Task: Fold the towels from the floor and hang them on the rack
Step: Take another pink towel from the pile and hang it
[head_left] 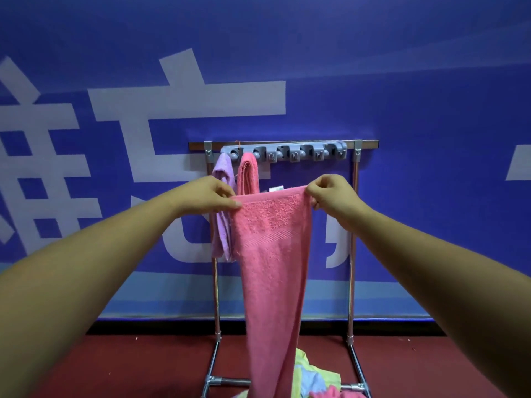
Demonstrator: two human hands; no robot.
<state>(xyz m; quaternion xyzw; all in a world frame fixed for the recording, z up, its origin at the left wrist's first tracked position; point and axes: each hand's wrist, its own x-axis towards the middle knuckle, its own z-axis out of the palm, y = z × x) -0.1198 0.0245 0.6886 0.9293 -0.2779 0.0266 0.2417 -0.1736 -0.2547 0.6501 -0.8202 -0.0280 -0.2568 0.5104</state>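
So far a purple towel (222,173) and a folded pink towel (248,175) hang at the left end of the rack (352,254), while the left hand (214,193) and right hand (330,193), held apart, each pinch a top corner of another pink towel (273,254), and more towels (314,374) wait on the floor (143,363).

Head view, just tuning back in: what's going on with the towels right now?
A person holds a pink towel up by its top edge, left hand pinching one corner and right hand the other, so it hangs down in front of the rack. A lilac towel and a folded pink towel already hang from the rack's hooks. A pile of towels lies on the floor at its foot.
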